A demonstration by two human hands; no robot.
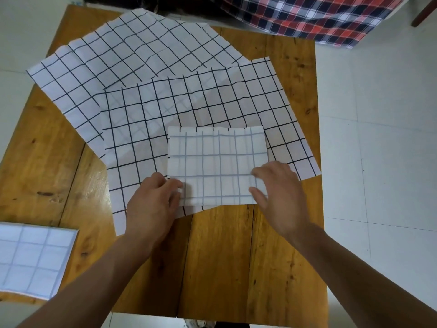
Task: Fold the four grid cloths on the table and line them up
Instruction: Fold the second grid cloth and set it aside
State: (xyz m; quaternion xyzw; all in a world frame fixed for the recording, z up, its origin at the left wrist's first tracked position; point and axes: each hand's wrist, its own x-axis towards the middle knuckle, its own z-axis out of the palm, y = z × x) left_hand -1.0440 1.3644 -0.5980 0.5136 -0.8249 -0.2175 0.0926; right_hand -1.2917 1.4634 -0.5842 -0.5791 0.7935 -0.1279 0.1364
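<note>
A folded white grid cloth (216, 162) lies in the middle of the wooden table (224, 268), on top of an unfolded grid cloth (146, 129). My left hand (153, 204) pinches the folded cloth's near left corner. My right hand (279, 195) holds its near right corner, thumb under the edge and fingers on top. Another unfolded grid cloth (113, 55) is spread at the back left, partly under the middle one. A second folded grid cloth (33, 259) sits at the table's near left edge.
A red, white and dark plaid fabric (312, 17) hangs at the back right, beyond the table. White tiled floor (378, 138) surrounds the table. Bare wood shows along the table's near side and left side.
</note>
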